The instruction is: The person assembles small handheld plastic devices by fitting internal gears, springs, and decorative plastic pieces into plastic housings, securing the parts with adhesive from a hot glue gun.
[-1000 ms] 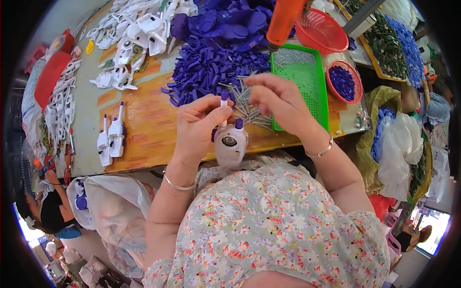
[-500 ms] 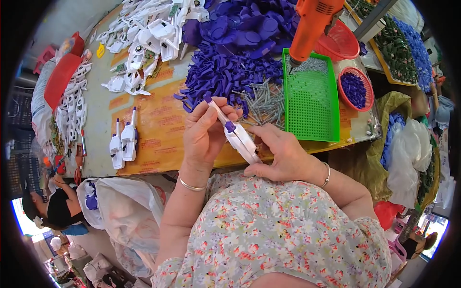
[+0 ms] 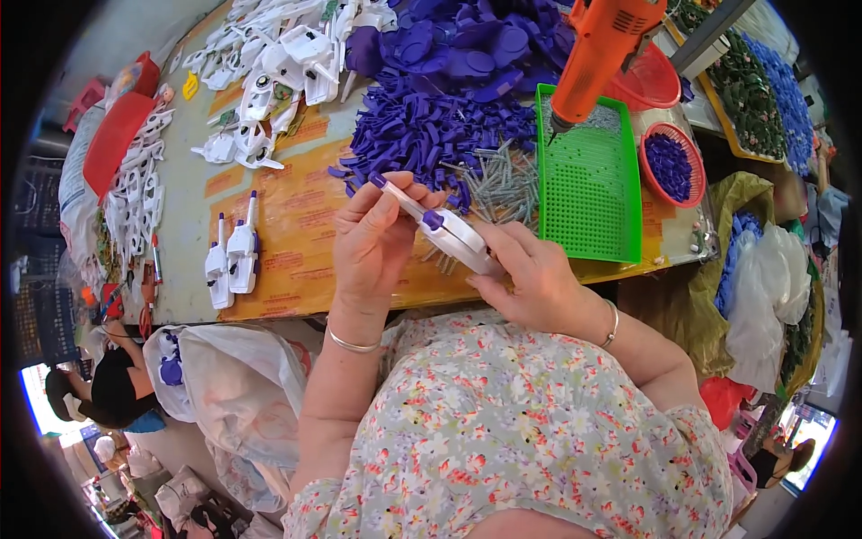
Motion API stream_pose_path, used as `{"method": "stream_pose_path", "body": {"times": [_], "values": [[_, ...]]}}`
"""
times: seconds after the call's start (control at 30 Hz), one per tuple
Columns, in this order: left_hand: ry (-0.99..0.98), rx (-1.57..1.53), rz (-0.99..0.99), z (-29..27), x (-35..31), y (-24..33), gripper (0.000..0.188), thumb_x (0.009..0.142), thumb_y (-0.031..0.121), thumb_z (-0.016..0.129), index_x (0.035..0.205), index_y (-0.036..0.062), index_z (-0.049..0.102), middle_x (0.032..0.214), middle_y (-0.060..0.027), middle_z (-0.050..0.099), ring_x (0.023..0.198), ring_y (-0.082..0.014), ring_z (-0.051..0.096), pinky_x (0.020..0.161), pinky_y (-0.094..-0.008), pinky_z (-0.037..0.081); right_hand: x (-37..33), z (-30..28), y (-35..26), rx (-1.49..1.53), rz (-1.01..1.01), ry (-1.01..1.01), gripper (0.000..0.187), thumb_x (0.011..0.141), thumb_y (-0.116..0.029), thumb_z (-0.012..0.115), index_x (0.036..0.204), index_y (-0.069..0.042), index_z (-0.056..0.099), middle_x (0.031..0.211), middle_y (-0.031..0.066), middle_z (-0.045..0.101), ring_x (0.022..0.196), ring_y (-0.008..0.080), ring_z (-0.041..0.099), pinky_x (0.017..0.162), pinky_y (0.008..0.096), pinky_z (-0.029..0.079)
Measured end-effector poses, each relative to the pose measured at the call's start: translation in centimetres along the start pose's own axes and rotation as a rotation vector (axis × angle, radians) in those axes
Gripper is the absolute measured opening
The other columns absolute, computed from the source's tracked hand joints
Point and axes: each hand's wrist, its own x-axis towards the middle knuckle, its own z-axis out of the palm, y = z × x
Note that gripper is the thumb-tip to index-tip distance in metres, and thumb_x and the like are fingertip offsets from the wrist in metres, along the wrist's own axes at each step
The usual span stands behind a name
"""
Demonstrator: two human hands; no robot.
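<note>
Both my hands hold a white plastic part with a thin stem, a purple tip and a purple collar. It tilts, tip toward the upper left, above the table's front edge. My left hand pinches the stem near the tip. My right hand grips the wide lower body between thumb and fingers. Just beyond my hands are a heap of small purple plastic pieces and a pile of long silver screws. Two similar white parts with purple tips lie on the table to the left.
A green perforated tray holds small metal bits, with an orange power driver hanging over it. Right of it stands a red basket of purple pieces. White plastic parts and larger purple pieces are heaped at the back.
The held part has turned slightly, its stem now leaning further left. My left hand has shifted a little left, and my right hand slightly right. The whole view has shifted slightly.
</note>
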Motion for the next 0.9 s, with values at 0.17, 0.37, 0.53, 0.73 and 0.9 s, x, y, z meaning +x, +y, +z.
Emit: {"method": "stream_pose_path", "body": {"times": [0.17,0.37,0.53,0.73,0.9], "values": [[-0.019,0.011,0.0,-0.17,-0.25,-0.07,0.027,0.092,0.011,0.054,0.115,-0.0007,0.058,0.103,-0.0145,0.065,0.097,-0.0305,0.062,0.101,-0.0532,0.039,-0.31,-0.08,0.45,-0.179,-0.127,0.03,0.061,0.065,-0.01,0.075,0.119,0.004,0.048,0.092,0.0139,0.056,0.072,0.0282,0.061,0.059,0.0352,0.051],[0.001,-0.068,-0.032,0.46,-0.36,0.12,0.023,0.092,0.006,0.052,0.112,-0.0039,0.059,0.105,-0.0188,0.065,0.103,-0.0361,0.061,0.095,-0.0461,0.047,-0.1,-0.1,0.39,-0.244,-0.235,0.092,0.064,0.063,-0.012,0.077,0.118,0.004,0.048,0.092,0.0136,0.056,0.071,0.0273,0.061,0.058,0.035,0.051],[-0.007,-0.063,-0.024,0.29,-0.33,-0.06,0.024,0.093,0.005,0.051,0.113,-0.0041,0.059,0.105,-0.019,0.065,0.105,-0.037,0.061,0.095,-0.0456,0.047,-0.12,-0.08,0.32,-0.249,-0.23,0.099,0.064,0.063,-0.013,0.077,0.117,0.004,0.049,0.093,0.0139,0.056,0.071,0.0274,0.061,0.059,0.0348,0.051],[0.01,-0.039,-0.033,0.29,-0.4,0.24,0.023,0.092,0.006,0.053,0.111,-0.0035,0.06,0.104,-0.0185,0.065,0.104,-0.0363,0.061,0.094,-0.0451,0.047,-0.08,0.18,0.59,-0.24,-0.234,0.121,0.063,0.064,-0.01,0.076,0.119,0.004,0.048,0.094,0.0143,0.056,0.071,0.0283,0.061,0.058,0.0347,0.052],[0.006,0.068,0.0,0.26,-0.43,0.63,0.027,0.09,0.009,0.056,0.114,-0.0028,0.058,0.107,-0.0175,0.064,0.103,-0.0335,0.062,0.094,-0.044,0.047,-0.01,-0.11,0.39,0.211,0.169,0.036,0.051,0.072,-0.001,0.069,0.12,0.001,0.052,0.092,0.0115,0.055,0.069,0.0186,0.06,0.056,0.0268,0.05]]}}
